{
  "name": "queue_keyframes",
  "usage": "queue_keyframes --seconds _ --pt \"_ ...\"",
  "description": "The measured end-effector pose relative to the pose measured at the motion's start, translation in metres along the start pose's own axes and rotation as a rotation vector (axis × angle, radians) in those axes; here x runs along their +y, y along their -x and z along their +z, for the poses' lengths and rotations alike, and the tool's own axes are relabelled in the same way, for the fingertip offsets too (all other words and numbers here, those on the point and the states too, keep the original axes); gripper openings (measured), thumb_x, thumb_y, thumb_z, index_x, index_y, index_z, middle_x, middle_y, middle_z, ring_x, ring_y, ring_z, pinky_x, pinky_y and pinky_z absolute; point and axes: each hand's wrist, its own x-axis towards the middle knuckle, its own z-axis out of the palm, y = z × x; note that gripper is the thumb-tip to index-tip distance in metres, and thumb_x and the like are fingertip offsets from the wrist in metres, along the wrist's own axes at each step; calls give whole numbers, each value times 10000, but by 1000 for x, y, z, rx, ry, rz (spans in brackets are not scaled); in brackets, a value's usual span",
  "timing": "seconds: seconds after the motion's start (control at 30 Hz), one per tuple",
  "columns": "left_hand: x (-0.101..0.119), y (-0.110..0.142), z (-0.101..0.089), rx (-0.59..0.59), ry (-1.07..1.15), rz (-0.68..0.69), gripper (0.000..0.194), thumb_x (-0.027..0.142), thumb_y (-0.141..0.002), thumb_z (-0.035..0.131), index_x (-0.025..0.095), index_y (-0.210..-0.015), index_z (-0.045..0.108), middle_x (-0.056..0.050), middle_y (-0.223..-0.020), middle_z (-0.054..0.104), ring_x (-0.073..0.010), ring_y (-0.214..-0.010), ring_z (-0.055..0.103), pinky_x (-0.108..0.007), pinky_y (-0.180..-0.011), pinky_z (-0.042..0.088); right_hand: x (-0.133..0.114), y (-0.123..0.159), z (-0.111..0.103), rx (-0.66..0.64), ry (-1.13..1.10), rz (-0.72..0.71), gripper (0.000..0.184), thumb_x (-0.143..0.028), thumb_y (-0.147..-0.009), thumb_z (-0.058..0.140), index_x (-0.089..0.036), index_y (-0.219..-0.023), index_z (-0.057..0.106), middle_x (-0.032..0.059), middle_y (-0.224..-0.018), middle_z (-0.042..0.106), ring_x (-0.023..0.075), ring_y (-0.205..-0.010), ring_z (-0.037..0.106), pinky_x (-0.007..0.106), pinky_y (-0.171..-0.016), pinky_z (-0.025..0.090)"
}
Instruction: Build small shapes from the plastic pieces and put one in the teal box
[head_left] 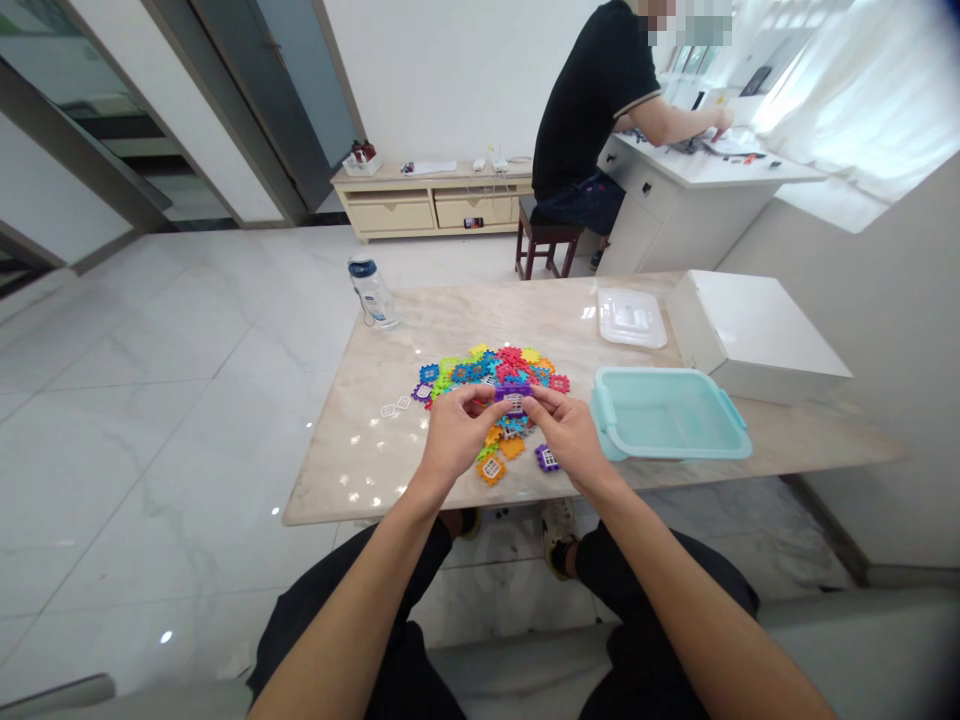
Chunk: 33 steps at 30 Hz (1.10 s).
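Note:
Between my two hands is a purple building tile (513, 401) with a white window-like grid in its middle. My left hand (459, 432) pinches its left edge, and my right hand (568, 437) grips the right edge. Beneath and behind it spreads a pile of coloured notched tiles (469, 371) in blue, green, red, yellow and orange. Nearer the table's front edge lie an orange tile with a white insert (491, 469) and a purple tile with a white insert (547, 458), the latter beside my right hand. Loose white window inserts (395, 407) rest left of the pile.
A pale teal bin (671, 415) stands to the right, its clear lid (631, 318) behind it and a white box (757, 330) at the far right. A water bottle (373, 293) stands at the back left of the marble-look table (337, 455). A person (592, 100) sits at another desk.

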Motion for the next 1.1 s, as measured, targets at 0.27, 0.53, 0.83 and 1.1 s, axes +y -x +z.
queue_keyframes --seconds 0.27,0.53,0.83,1.1 --pt "1 1 1 6 -13 28 423 531 -718 963 176 -876 797 -48 -766 755 -176 -664 643 -275 -600 494 -1 0 -1 -15 34 -35 472 -619 -869 851 -205 -1095 880 61 -918 833 224 -817 726 383 -812 619" --pt "4 1 1 7 -18 -5 419 532 -728 955 180 -883 788 -42 -736 733 -173 -655 634 -277 -593 490 2 0 -3 10 45 -9 500 -613 -848 865 -201 -1131 871 57 -904 829 223 -809 723 403 -834 622" --pt "4 1 0 -6 0 -11 392 509 -751 952 179 -897 797 -54 -770 762 -175 -656 655 -294 -614 519 2 1 -2 11 23 -15 501 -616 -835 882 -210 -1128 869 65 -941 839 236 -840 746 413 -836 636" --pt "8 2 -2 -2 35 -5 394 497 -715 987 182 -848 790 -27 -726 735 -159 -632 630 -283 -599 478 -5 2 0 -4 48 -32 509 -662 -841 858 -218 -1088 884 53 -915 836 225 -842 740 397 -849 639"
